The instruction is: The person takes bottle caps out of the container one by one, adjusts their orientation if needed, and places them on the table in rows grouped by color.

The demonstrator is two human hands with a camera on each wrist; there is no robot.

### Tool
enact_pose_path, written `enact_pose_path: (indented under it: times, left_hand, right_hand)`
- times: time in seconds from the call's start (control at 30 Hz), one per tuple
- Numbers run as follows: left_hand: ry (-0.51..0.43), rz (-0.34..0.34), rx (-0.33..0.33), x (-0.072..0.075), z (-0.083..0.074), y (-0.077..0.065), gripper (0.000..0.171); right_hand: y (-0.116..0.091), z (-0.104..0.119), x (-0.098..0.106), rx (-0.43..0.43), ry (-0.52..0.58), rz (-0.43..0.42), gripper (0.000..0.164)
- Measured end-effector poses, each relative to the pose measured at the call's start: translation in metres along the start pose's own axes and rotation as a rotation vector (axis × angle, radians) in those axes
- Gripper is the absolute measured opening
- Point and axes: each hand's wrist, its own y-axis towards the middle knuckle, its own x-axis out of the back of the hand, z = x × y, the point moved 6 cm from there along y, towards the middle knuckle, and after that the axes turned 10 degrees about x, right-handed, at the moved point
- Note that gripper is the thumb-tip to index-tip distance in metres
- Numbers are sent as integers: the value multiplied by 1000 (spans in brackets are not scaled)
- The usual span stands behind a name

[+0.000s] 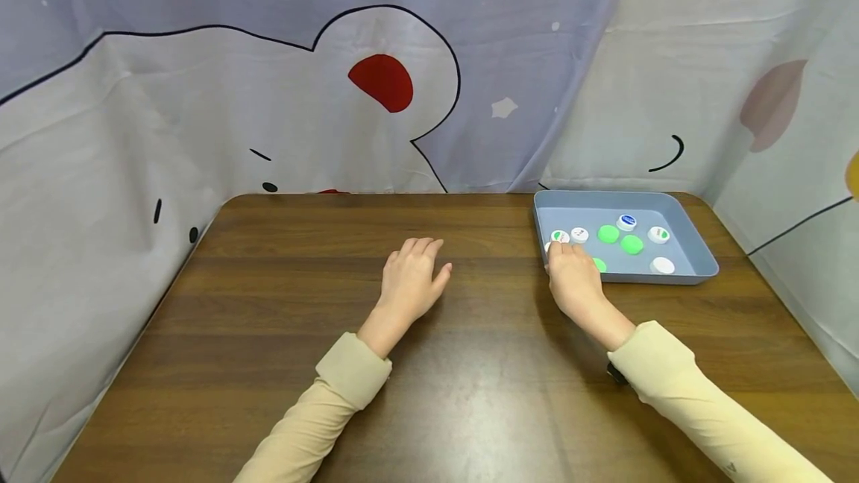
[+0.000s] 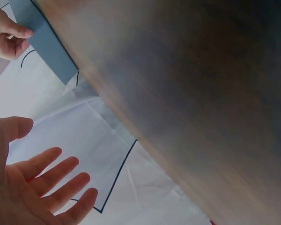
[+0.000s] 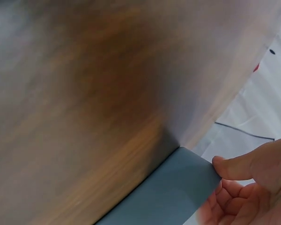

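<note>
Probably stiff and light, the tray [image 1: 684, 248] suits rim-lifting; the right hand [image 1: 575, 278] curls at its near-left corner, grip unclear, the left hand [image 1: 411, 278] spread empty.

A brown wooden table [image 1: 483, 334] is spreading across the near part of the scene, its surface catching a pale gleam. Beyond its far edge, a lavender-and-white curtain [image 1: 221, 110] is hanging in folds, showing a red patch [image 1: 391, 86] left of a pale star [image 1: 503, 107] and, farther right, a pinkish leaf-like print [image 1: 774, 104].
</note>
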Motion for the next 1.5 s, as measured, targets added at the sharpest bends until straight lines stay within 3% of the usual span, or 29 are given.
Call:
enact_pose_path:
  times: [0.57,1.0,1.33,1.5]
  left_hand:
    - [-59,-10,16,-1,2,2,43]
    - [-214,72,103,-6,8,10,40]
    - [-333,147,154,-2,2,28,39]
    - [-392,181,188,-6,3,37,40]
  right_hand:
    - [4,51,0,143,43,-61,19]
    - [10,88,0,238,72,-45,21]
    - [11,107,3,311,64,-107,22]
    - [11,113,4,317,91,-97,21]
